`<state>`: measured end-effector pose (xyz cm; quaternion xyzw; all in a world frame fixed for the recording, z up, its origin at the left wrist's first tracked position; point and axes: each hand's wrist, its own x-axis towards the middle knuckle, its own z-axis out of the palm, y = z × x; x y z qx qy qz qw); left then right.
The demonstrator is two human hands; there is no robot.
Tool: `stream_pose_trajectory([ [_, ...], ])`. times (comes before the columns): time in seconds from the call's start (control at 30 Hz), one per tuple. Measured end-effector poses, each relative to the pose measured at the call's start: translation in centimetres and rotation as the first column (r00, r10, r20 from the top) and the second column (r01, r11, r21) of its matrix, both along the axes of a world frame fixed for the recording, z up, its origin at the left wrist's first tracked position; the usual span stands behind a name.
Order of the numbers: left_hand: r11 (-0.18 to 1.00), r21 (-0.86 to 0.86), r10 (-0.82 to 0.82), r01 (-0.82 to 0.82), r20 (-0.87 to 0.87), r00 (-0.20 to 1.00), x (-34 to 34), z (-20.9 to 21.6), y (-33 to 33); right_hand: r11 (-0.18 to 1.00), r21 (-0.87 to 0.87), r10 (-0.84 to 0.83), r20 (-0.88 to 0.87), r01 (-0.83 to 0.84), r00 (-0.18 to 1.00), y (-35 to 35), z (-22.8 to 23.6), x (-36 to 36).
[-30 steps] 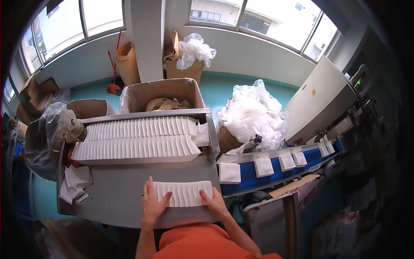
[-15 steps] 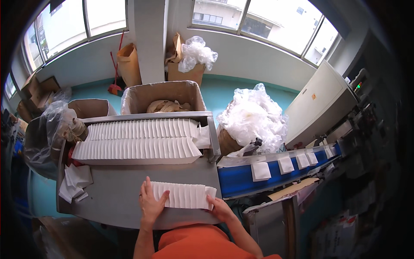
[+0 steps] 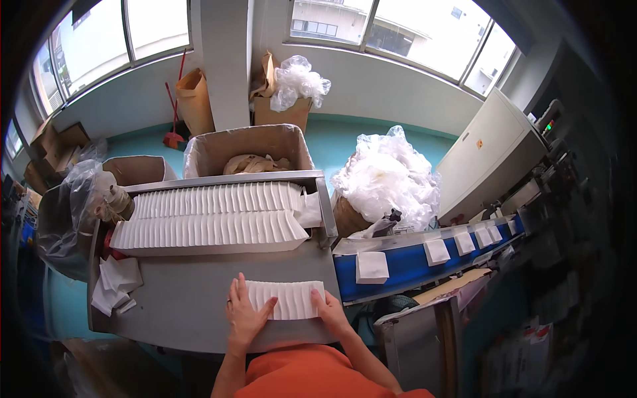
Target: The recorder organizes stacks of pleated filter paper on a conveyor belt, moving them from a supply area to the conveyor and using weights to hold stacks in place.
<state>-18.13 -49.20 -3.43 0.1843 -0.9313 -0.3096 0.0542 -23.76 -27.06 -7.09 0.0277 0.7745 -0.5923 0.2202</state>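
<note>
A short row of white folded napkins (image 3: 286, 300) stands on edge on the grey metal table, near its front edge. My left hand (image 3: 247, 310) presses its left end, thumb over the near side and fingers behind. At the right end my right hand (image 3: 332, 314) grips the row the same way, so the row is squeezed between both hands. Behind it, two long rows of the same white napkins (image 3: 209, 229) are lined up against the table's raised back edge. Loose white napkins (image 3: 118, 284) lie crumpled at the table's left side.
To the right, a blue conveyor belt (image 3: 405, 270) carries several spaced white napkins (image 3: 372, 266). Beyond the table stand an open cardboard box (image 3: 247, 142) and a heap of clear plastic bags (image 3: 391, 176). A bagged bin (image 3: 63, 225) is at the left, a pale cabinet (image 3: 484, 149) at the far right.
My hands have come closer together, the left moving rightward, and the row between them is more tightly packed. Napkins on the belt have shifted left toward the table.
</note>
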Motion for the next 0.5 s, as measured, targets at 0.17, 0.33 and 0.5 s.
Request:
stream_pose_trajectory([
  [0.17,0.995,-0.014,0.101,-0.102,-0.068,0.993,0.1,-1.1,-1.0,0.84,-0.435,-0.002,0.594,0.324,0.804,2.9,-2.5,0.4],
  [0.33,0.998,0.041,0.047,-0.046,-0.009,0.999,-0.1,-0.4,-1.3,0.614,-0.455,-0.389,0.537,0.645,0.748,3.7,-2.3,0.3],
  [0.5,0.992,0.107,-0.065,0.065,-0.004,0.998,0.2,0.1,0.4,0.999,0.007,-0.041,0.037,0.041,0.998,0.3,1.4,0.2],
])
